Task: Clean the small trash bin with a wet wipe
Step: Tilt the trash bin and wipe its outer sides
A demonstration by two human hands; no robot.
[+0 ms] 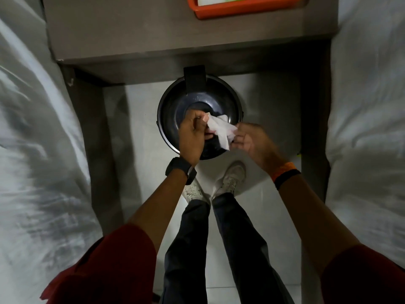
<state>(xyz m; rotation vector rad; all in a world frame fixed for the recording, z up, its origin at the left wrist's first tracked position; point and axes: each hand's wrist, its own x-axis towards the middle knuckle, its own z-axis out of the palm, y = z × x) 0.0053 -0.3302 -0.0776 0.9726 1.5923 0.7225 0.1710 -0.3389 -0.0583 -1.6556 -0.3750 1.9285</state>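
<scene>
A small round black trash bin (173,108) with a domed lid stands on the pale floor, half under a grey bedside table. Over its lid both hands hold one white wet wipe (221,129). My left hand (192,137), with a black watch at the wrist, pinches the wipe's left end. My right hand (252,142), with an orange and black band at the wrist, grips the right end. The wipe is stretched between them, slightly crumpled, just above the lid's near half.
The grey bedside table (153,34) carries an orange tray (241,7) at its far edge. White-sheeted beds (32,150) flank the narrow aisle on both sides. My white shoes (232,178) stand on the floor just in front of the bin.
</scene>
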